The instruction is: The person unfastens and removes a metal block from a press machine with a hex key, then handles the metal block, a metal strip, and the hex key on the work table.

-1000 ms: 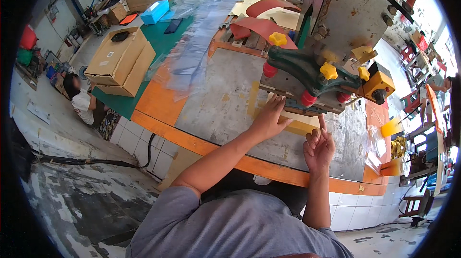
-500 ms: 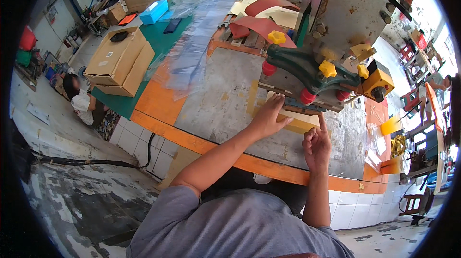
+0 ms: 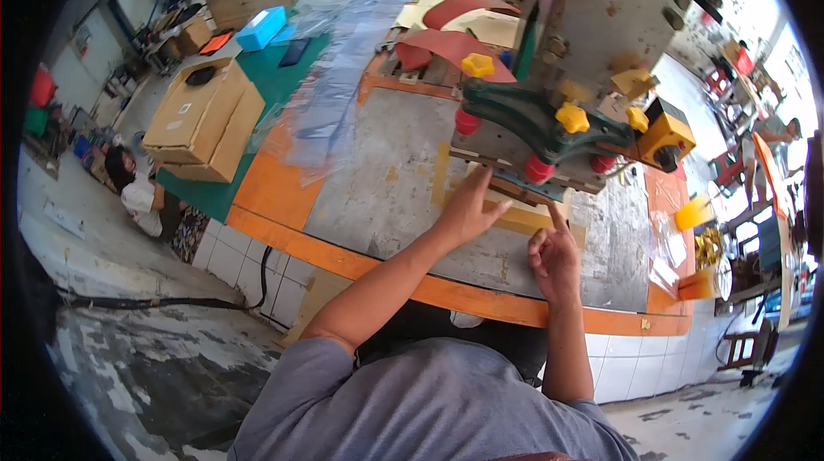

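My left hand (image 3: 468, 208) lies flat with its fingers spread on the grey metal tabletop (image 3: 386, 186). Its fingertips reach the base of a green press frame (image 3: 524, 122) with red and yellow knobs. A thin yellow sheet (image 3: 519, 221) lies under that frame's front edge. My right hand (image 3: 556, 257) rests on the sheet's near side, index finger pointing toward the machine and the other fingers loosely curled. Neither hand holds anything.
The table has an orange rim (image 3: 360, 263). A clear plastic sheet (image 3: 330, 92) and cardboard boxes (image 3: 202, 118) lie to the left, red and cream cut pieces (image 3: 455, 36) at the back, a yellow box (image 3: 668, 136) right. A person (image 3: 137, 191) crouches on the floor, left.
Both hands stay at the front of the machine; they have shifted only slightly to the left in the picture as the view moved.
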{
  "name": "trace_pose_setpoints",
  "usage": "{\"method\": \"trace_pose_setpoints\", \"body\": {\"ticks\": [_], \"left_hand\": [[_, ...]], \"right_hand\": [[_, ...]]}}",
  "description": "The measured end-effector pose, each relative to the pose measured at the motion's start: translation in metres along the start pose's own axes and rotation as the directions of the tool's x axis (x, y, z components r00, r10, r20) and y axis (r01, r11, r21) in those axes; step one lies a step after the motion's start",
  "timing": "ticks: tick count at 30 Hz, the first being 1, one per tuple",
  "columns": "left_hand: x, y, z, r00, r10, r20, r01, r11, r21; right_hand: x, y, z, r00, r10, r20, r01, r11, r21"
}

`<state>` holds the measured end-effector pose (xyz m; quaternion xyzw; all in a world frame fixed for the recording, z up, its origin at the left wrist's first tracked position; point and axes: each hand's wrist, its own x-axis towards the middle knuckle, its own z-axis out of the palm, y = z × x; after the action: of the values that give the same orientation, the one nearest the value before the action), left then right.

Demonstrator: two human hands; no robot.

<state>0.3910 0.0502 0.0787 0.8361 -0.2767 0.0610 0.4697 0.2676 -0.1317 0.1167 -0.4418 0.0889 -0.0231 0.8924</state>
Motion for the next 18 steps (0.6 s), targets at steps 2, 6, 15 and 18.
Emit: {"method": "trace_pose_setpoints", "body": {"ticks": [2, 6, 15, 18], "left_hand": [[-0.003, -0.004, -0.003, 1.0, 0.0, -0.011, 0.0, 0.998, 0.056], [-0.007, -0.007, -0.012, 0.999, 0.016, -0.029, -0.012, 0.993, 0.118], [-0.008, 0.0, -0.018, 0.999, -0.042, 0.03, 0.039, 0.995, 0.087], [-0.008, 0.003, -0.013, 1.0, -0.027, 0.015, 0.025, 0.992, 0.124]], "right_hand": [[-0.004, -0.005, 0.008, 0.999, 0.033, -0.032, -0.035, 0.998, -0.06], [0.001, -0.001, -0.003, 0.998, 0.068, 0.002, -0.068, 0.997, 0.04], [-0.01, -0.008, -0.005, 0.994, 0.107, 0.039, -0.107, 0.994, 0.005], [-0.028, -0.02, -0.002, 0.997, 0.065, -0.052, -0.072, 0.985, -0.159]]}}
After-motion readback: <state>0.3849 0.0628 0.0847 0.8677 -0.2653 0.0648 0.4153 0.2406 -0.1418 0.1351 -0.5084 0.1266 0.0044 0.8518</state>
